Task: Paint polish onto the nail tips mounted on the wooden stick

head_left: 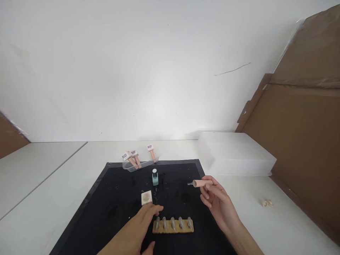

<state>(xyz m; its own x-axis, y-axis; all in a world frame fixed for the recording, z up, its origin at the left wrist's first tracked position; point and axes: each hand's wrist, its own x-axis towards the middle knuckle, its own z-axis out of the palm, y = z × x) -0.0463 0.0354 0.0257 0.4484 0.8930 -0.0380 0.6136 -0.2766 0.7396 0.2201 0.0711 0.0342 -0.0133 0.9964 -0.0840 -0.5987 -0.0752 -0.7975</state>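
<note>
My right hand (214, 193) holds a pink nail polish cap (202, 183) sideways, pinched between thumb and fingers. The cap's brush (190, 183) points left over the black mat. My left hand (143, 221) is open, thumb and fingers apart, just left of a yellowish strip (174, 230) with several clear nail tips (173, 224) standing in a row. Beyond its knuckles sits a small white square block (146, 197) with a beige middle, its near edge partly hidden by the hand. Whether the hand touches the strip or the block, I cannot tell.
A teal nail polish bottle (155, 178) stands on the black mat (119, 198). Behind it, a clear tray (130, 169) holds several pink-capped polish bottles (136, 159). A white box (236, 152), small cream rings (265, 202) and a cardboard wall (294, 148) are at right.
</note>
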